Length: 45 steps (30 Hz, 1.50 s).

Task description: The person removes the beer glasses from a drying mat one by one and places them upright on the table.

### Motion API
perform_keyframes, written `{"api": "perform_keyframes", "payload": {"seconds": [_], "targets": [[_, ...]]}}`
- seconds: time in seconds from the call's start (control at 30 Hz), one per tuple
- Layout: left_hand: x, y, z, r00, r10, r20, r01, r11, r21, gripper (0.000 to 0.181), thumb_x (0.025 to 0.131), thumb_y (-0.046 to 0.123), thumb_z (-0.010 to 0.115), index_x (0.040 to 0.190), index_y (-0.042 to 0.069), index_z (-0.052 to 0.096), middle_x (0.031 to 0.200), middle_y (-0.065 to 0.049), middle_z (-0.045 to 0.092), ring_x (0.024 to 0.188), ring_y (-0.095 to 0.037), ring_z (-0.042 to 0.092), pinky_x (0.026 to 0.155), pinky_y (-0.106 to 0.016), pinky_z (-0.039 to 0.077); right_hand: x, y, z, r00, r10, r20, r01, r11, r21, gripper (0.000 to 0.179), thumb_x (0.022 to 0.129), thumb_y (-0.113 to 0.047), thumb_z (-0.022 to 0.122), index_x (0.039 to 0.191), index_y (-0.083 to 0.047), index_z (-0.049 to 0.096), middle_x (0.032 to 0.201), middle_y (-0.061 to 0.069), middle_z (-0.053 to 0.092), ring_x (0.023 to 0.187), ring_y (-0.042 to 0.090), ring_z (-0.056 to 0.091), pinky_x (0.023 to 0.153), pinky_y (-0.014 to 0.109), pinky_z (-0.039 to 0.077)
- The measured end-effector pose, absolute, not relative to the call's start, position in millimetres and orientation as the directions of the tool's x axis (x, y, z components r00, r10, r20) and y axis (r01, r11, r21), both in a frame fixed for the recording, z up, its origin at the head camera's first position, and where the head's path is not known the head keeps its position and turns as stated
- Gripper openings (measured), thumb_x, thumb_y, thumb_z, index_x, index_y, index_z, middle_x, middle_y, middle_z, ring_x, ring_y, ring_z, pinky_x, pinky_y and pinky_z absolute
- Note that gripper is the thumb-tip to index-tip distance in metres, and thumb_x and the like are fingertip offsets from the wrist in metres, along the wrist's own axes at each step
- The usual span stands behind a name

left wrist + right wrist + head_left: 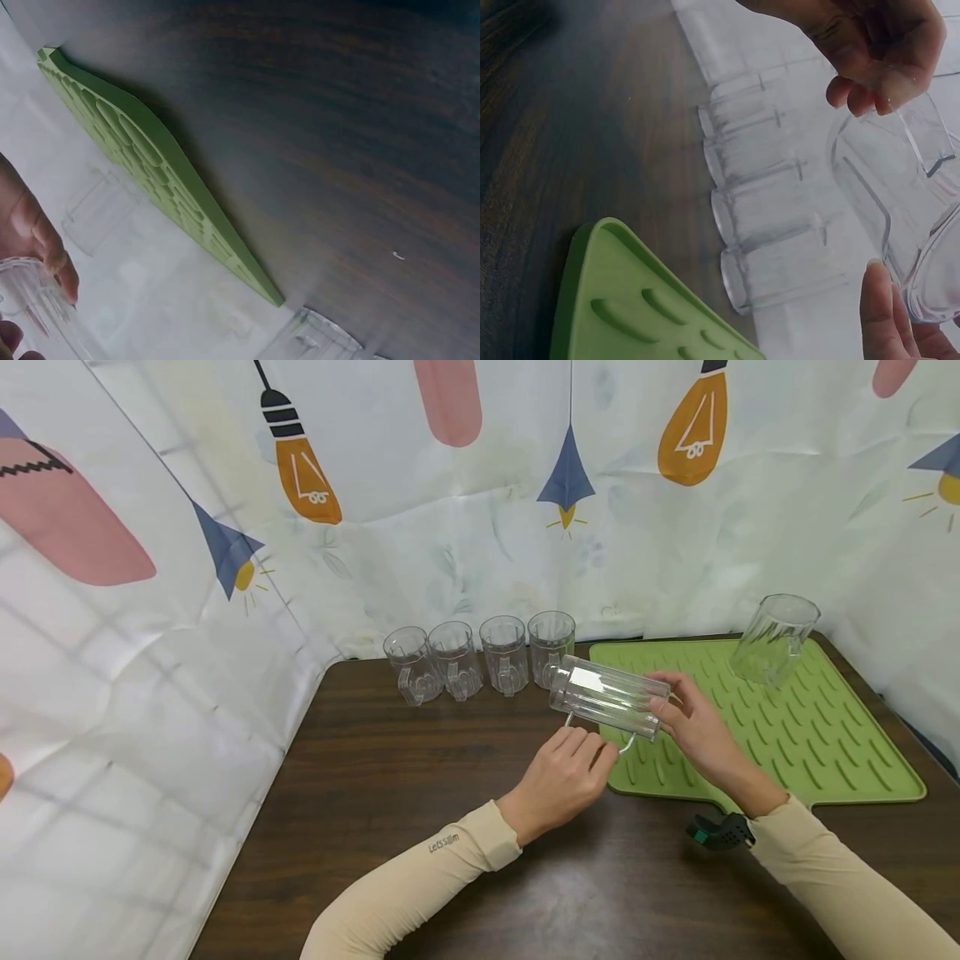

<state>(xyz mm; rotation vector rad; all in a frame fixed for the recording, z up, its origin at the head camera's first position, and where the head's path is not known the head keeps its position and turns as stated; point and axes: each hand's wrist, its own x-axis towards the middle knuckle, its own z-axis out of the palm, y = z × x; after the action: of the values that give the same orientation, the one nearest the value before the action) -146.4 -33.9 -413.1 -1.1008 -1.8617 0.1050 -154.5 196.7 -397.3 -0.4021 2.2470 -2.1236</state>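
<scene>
A clear mug (607, 697) lies sideways in the air over the near-left corner of the green mat (817, 752). My left hand (558, 781) grips its handle from below, fingers curled round it. At the mug's right end, my right hand (697, 731) holds the wall between thumb and fingers. In the right wrist view the left hand (885, 52) is on the handle above, and right-hand fingertips (881, 311) touch the mug's lower end. The left wrist view catches only part of the held mug (34, 311).
Several clear mugs (505, 656) stand in a row at the table's back edge, left of the mat. Another clear mug (776, 639) stands on the mat's back right. A patterned curtain (450, 552) hangs behind the dark wooden table (390, 760).
</scene>
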Motion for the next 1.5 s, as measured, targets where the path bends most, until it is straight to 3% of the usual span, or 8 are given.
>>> {"api": "perform_keyframes", "payload": {"seconds": [0.33,0.67,1.03,1.2,1.5], "targets": [[-147.1,-35.1,-413.3,-0.168,0.727,0.665,0.623,0.602,-0.500,0.030,0.108,0.011,0.043,0.097,0.017,0.071,0.086,0.005,0.065,0.074,-0.012,0.059,0.068,-0.024,0.047,-153.9,192.2,-396.6,-0.978,-0.152,0.143,-0.162,0.122,-0.979,0.036,0.105,-0.015,0.058,0.138,-0.021,0.044,0.128,-0.013,0.054,0.111,-0.006,0.062,0.083,0.016,0.056],[-143.9,-38.7,-410.5,-0.176,0.725,0.666,0.639,0.599,-0.483,0.024,0.107,0.016,0.049,0.104,0.017,0.073,0.090,0.006,0.068,0.077,-0.012,0.060,0.072,-0.025,0.049,-154.3,190.6,-400.3,-0.975,-0.139,0.175,-0.181,0.035,-0.983,0.032,0.104,-0.011,0.058,0.133,-0.022,0.049,0.126,-0.013,0.057,0.111,-0.004,0.062,0.084,0.014,0.056],[-144.3,-46.0,-404.4,-0.149,0.703,0.696,0.748,0.540,-0.386,0.027,0.106,0.011,0.055,0.124,0.012,0.074,0.114,0.002,0.078,0.112,-0.017,0.072,0.099,-0.029,0.058,-154.8,192.6,-401.5,-0.971,-0.127,0.204,-0.202,-0.027,-0.979,0.031,0.105,-0.011,0.055,0.133,-0.022,0.049,0.127,-0.011,0.055,0.111,-0.002,0.062,0.088,0.012,0.054],[-147.3,-51.1,-399.5,-0.146,0.603,0.784,0.776,0.561,-0.287,0.026,0.098,0.006,0.063,0.121,0.008,0.075,0.113,-0.003,0.078,0.108,-0.020,0.073,0.103,-0.030,0.057,-155.7,193.4,-399.7,-0.968,-0.120,0.219,-0.214,-0.054,-0.975,0.031,0.105,-0.009,0.055,0.132,-0.023,0.050,0.126,-0.011,0.057,0.111,-0.003,0.064,0.089,0.011,0.054],[-147.3,-56.6,-402.5,-0.276,0.377,0.884,0.838,0.545,0.029,0.027,0.089,0.004,0.073,0.116,0.005,0.071,0.108,-0.008,0.071,0.102,-0.023,0.068,0.092,-0.029,0.058,-155.7,196.5,-394.9,-0.959,-0.127,0.252,-0.236,-0.127,-0.963,0.031,0.105,-0.006,0.053,0.132,-0.022,0.050,0.126,-0.009,0.057,0.112,-0.002,0.064,0.091,0.012,0.056]]}}
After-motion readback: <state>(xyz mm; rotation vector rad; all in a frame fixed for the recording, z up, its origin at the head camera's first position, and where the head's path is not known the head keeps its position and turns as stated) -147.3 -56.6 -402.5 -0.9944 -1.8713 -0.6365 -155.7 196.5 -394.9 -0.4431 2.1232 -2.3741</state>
